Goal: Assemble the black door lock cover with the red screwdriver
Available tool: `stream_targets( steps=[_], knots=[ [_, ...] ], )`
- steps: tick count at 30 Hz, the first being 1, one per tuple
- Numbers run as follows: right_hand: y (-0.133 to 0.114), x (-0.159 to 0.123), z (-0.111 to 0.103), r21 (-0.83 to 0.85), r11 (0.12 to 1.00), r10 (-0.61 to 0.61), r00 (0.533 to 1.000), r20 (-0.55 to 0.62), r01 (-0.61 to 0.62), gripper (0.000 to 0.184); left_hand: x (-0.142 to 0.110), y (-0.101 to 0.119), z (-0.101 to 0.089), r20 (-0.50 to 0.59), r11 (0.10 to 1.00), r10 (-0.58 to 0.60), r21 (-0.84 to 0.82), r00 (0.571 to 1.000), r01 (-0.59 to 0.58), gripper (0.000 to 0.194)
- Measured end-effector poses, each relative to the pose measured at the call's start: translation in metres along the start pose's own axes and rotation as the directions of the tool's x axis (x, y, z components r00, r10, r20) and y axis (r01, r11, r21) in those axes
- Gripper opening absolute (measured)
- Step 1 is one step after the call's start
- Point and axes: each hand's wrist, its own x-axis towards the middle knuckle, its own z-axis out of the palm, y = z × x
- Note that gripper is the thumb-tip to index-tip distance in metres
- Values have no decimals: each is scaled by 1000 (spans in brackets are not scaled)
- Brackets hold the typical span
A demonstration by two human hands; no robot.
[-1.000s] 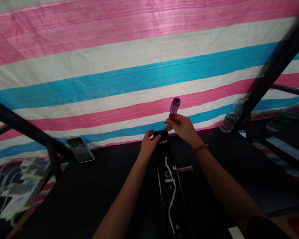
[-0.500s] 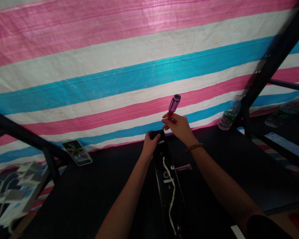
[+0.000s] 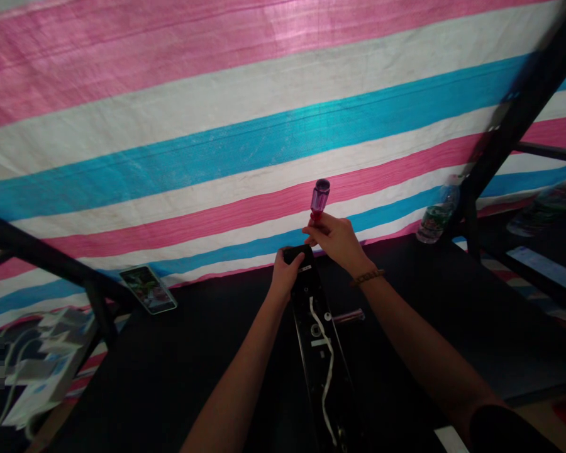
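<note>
A long black device housing (image 3: 303, 340) lies lengthwise on the dark table, with a white cable (image 3: 329, 371) running loosely along it. My left hand (image 3: 287, 269) grips its far end, thumb on top and fingers round the side. A screwdriver (image 3: 319, 198) with a see-through purple handle and a red collar stands nearly upright in my right hand (image 3: 334, 238), pinched between thumb and fingers. Its tip points down at the housing's far right corner, where the exact contact is hidden. Another clear-handled tool (image 3: 349, 316) lies to the right, partly behind the housing.
A phone (image 3: 148, 289) leans at the table's far left. A water bottle (image 3: 438, 211) stands at the back right beside a black frame post (image 3: 514, 119). White chargers and cables (image 3: 51, 352) sit at left. Behind everything hangs a striped tarp (image 3: 217, 157).
The screwdriver's handle has tilted left and now stands more upright. My right hand has shifted slightly left with it; my left hand keeps its grip on the housing.
</note>
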Motion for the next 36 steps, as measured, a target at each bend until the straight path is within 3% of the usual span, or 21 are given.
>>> stream_targets(
  steps=[5,11,18,23,29,36],
  knots=[
    [0,-1,-2,41,999,-23,994,104,19,20,1,-3,0,-2,999,28,17,1000,-28,42],
    [-3,-1,2,29,999,34,999,-39,-33,22,-1,-1,0,-7,998,59,38,998,-59,41],
    [-4,-1,4,76,997,9,998,62,-14,19,-2,-1,0,-16,994,91,66,996,-90,36],
    [-8,-5,10,81,994,77,996,-35,-74,21,-4,-2,0,-21,991,110,82,994,-108,35],
    [-4,-4,13,196,977,80,996,35,-85,22,-5,-1,-1,-23,983,145,114,989,-142,34],
    [8,-4,18,182,978,114,993,-43,-105,27,-7,-3,-2,-46,976,162,154,986,-153,32]
  ],
)
